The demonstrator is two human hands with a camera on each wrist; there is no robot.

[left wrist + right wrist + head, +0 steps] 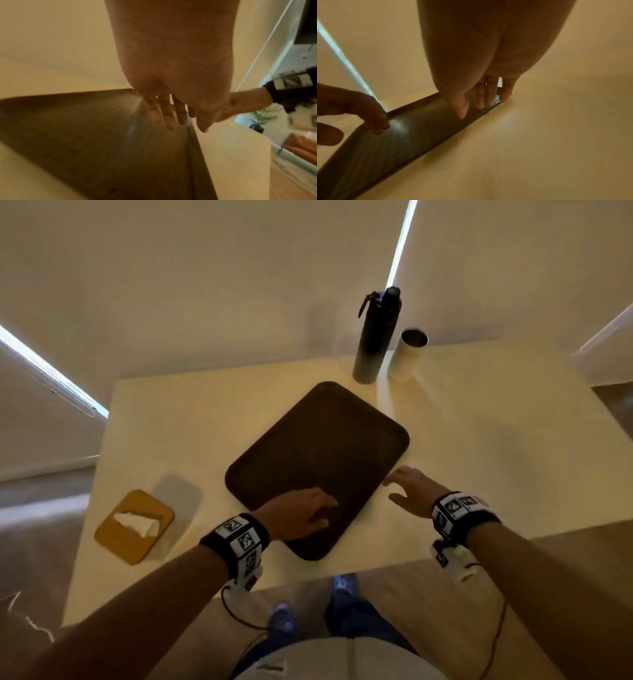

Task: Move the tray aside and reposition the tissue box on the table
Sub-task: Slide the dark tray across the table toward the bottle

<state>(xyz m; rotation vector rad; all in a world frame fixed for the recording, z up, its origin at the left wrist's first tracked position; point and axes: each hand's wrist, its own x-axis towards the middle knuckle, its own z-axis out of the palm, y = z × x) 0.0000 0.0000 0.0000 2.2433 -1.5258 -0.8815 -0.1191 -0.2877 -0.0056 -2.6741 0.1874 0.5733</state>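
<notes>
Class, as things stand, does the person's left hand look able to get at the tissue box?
Probably yes. The left hand rests over the tray, and the tissue box lies to its left on the table, with only bare tabletop between them.

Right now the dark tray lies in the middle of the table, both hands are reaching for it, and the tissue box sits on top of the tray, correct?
Not quite. The tissue box is not on the tray; the head view shows it on the table itself, off to the tray's left. The rest holds: the left hand is over the tray's near part, the right hand by its right edge.
</notes>
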